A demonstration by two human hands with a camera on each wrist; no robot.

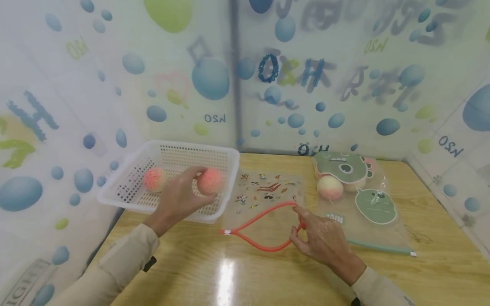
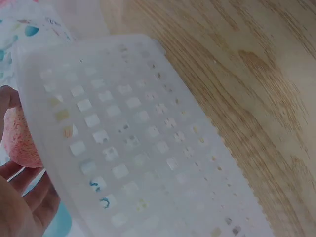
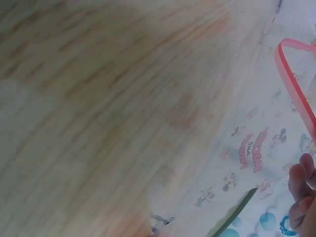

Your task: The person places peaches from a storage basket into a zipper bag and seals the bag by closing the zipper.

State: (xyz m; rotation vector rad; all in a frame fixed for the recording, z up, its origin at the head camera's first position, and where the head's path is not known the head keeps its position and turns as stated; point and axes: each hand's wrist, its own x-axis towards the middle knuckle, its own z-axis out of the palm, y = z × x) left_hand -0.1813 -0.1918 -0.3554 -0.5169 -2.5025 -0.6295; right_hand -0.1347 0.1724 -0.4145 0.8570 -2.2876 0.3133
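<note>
My left hand (image 1: pixel 177 194) grips a pink peach (image 1: pixel 211 182) between thumb and fingers, over the right side of the white basket (image 1: pixel 232 180). In the left wrist view that peach (image 2: pixel 22 140) shows a speckled surface, partly hidden behind the basket wall (image 2: pixel 123 133). Another pink peach (image 1: pixel 153 180) lies inside the basket, left of the hand. A clear zip bag (image 1: pixel 264 191) with cartoon prints lies flat, its red zip mouth (image 1: pixel 268 249) spread into a loop. At the loop's right end my right hand (image 1: pixel 323 233) pinches the red edge with thumb and fingers.
To the right lies a second zip bag (image 1: pixel 367 231) with green cartoon faces and a green zip; pale pink peaches (image 1: pixel 330 188) show inside it. The wooden table (image 1: pixel 183 272) meets printed curtain walls (image 1: pixel 268 106) at the back and sides.
</note>
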